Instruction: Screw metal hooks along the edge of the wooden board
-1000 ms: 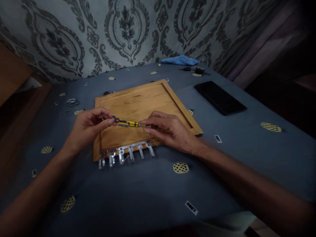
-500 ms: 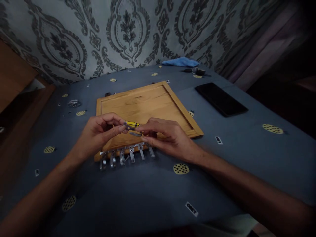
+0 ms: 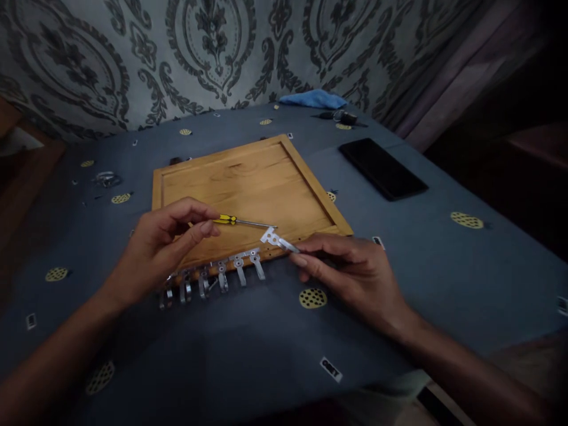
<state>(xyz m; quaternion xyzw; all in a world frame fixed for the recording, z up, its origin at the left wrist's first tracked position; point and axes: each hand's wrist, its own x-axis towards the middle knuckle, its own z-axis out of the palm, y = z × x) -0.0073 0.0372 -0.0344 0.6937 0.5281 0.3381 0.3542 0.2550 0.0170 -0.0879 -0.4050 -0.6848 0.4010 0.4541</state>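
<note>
My right hand (image 3: 350,272) pinches the curved end of a shiny metal hook (image 3: 277,239) between thumb and fingertips; its flat plate with holes points left, over the wooden board (image 3: 306,171). A small yellow-handled screwdriver (image 3: 227,219) appears to lie on the board, its thin shaft pointing right. My left hand (image 3: 166,239) is just left of the handle, thumb and fingers slightly apart and seemingly holding nothing. A row of several metal hooks (image 3: 240,271) is fixed along the board's near edge, hanging over it. Small holes (image 3: 268,253) show right of the row.
The table has a blue patterned cloth (image 3: 266,343). A black phone or tablet (image 3: 382,168) lies right of the board. At the back are a blue cloth (image 3: 315,99) and a dark tool-like item (image 3: 344,118). Small metal pieces (image 3: 106,178) lie at the left.
The metal hook has passed from between both hands to my right hand alone, which has moved right. My left hand has let go. The view has shifted, with the board appearing farther left.
</note>
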